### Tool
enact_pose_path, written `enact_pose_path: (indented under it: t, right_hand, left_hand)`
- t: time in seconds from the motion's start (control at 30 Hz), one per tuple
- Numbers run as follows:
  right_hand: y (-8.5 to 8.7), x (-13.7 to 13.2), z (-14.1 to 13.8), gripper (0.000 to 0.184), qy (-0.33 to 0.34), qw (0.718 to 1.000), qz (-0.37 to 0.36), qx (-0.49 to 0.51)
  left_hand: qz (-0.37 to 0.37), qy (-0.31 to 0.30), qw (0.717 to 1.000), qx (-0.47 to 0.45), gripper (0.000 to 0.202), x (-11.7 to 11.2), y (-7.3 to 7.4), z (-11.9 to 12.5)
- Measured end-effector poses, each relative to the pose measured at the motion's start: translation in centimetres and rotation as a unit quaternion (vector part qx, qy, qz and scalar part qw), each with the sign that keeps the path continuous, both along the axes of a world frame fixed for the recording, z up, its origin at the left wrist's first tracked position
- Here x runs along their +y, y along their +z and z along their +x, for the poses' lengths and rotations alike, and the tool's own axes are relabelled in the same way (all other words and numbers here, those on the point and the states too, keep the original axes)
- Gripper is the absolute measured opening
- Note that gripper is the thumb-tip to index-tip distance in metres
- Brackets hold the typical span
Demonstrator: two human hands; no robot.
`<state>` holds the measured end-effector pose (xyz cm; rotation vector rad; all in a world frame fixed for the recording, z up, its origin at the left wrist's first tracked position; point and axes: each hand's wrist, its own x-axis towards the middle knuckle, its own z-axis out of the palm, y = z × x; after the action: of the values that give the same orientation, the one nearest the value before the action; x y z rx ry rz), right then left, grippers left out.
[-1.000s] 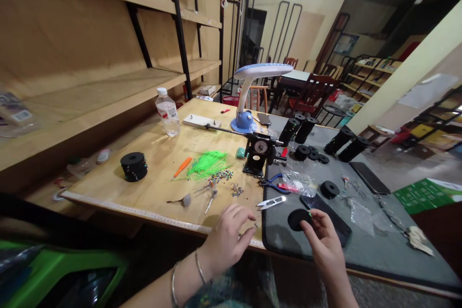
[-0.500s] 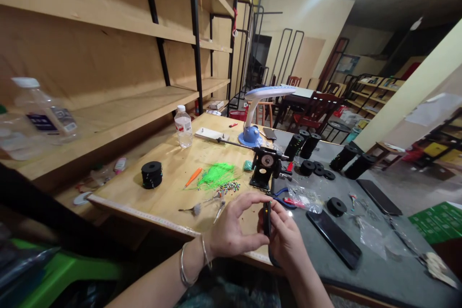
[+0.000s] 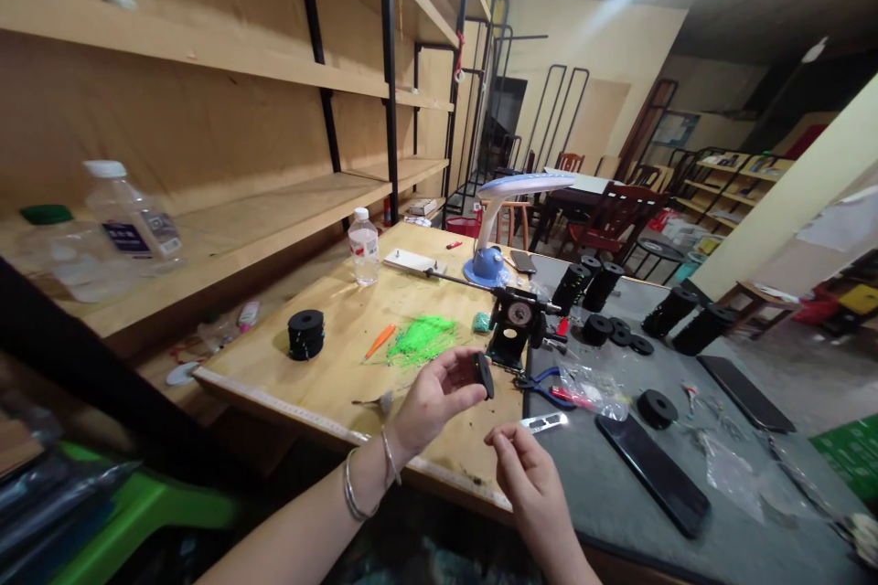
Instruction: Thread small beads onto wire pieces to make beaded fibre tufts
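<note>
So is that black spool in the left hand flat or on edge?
On edge: the left hand pinches the black spool upright between thumb and fingers, above the wooden table.

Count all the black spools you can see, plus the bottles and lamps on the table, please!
Black spool in the left hand: 1
Flat spools on the grey mat: 4
Tall spool stacks: 4
Short spool stack on the wood: 1
Bottle: 1
Lamp: 1
Total: 12
</note>
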<state>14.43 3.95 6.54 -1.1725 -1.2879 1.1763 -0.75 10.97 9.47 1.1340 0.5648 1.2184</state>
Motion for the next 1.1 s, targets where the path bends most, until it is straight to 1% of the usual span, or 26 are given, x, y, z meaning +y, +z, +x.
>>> enact_pose_path:
  t: [0.13, 0.2, 0.3, 0.33, 0.4, 0.47, 0.5, 0.57, 0.63, 0.73, 0.83, 0.93, 1.0, 1.1]
  right_hand:
    - [-0.2, -0.7, 0.6, 0.038, -0.007, 0.993, 0.048, -0.107]
    - [0.0, -0.6, 1.1, 0.034, -0.042, 0.986, 0.075, -0.141]
    - [0.8, 0.0, 1.5, 0.024, -0.098, 0.975, 0.122, -0.158]
    - [1.1, 0.3, 1.4, 0.028, -0.098, 0.974, 0.136, -0.15]
    - [1.9, 1.1, 0.7, 0.044, -0.067, 0.98, 0.152, -0.111]
    - [2.3, 1.9, -0.4, 0.054, -0.011, 0.988, 0.144, -0.047]
    - [2.4, 2.2, -1.0, 0.054, 0.015, 0.99, 0.136, -0.014]
    - [2.2, 2.8, -1.7, 0.046, 0.053, 0.992, 0.109, 0.029]
    - [1.7, 3.1, -1.6, 0.036, 0.054, 0.995, 0.082, 0.036]
    - [0.9, 3.0, -0.2, 0.04, 0.022, 0.998, 0.052, 0.015]
    - [0.5, 2.5, 1.5, 0.042, 0.048, 0.998, 0.035, 0.011]
    - [0.1, 2.1, 2.2, 0.042, 0.075, 0.997, 0.023, 0.021]
    - [-0.3, 1.8, 2.3, 0.041, 0.071, 0.997, 0.019, 0.019]
    - [-0.8, 1.3, 2.2, 0.04, 0.061, 0.998, 0.022, -0.006]
  left_hand:
    - [-0.032, 0.014, 0.999, -0.034, 0.041, 0.5, -0.3, -0.2]
    - [-0.039, 0.014, 0.998, -0.04, 0.04, 0.5, -0.1, -0.3]
    - [-0.022, 0.008, 0.999, -0.028, 0.041, 0.1, 0.6, -0.4]
    - [-0.015, 0.001, 1.0, -0.023, 0.042, -0.1, 1.0, -0.4]
    - [-0.006, -0.016, 1.0, -0.017, 0.042, -0.5, 1.6, -0.4]
    - [0.002, -0.032, 0.999, -0.015, 0.043, -1.0, 2.1, -0.4]
    - [0.005, -0.039, 0.999, -0.015, 0.044, -1.1, 2.2, -0.5]
    - [0.009, -0.049, 0.999, -0.02, 0.044, -1.4, 2.4, -0.8]
    - [0.003, -0.059, 0.998, -0.032, 0.044, -1.6, 2.4, -1.3]
    - [-0.028, -0.075, 0.995, -0.056, 0.046, -1.7, 2.4, -1.9]
    - [-0.088, -0.114, 0.985, -0.093, 0.046, -1.7, 2.2, -2.2]
    - [-0.15, -0.147, 0.969, -0.132, 0.041, -1.6, 1.9, -2.1]
    - [-0.172, -0.139, 0.963, -0.152, 0.04, -1.5, 1.6, -2.0]
    - [-0.185, -0.089, 0.965, -0.162, 0.039, -1.1, 1.0, -1.9]
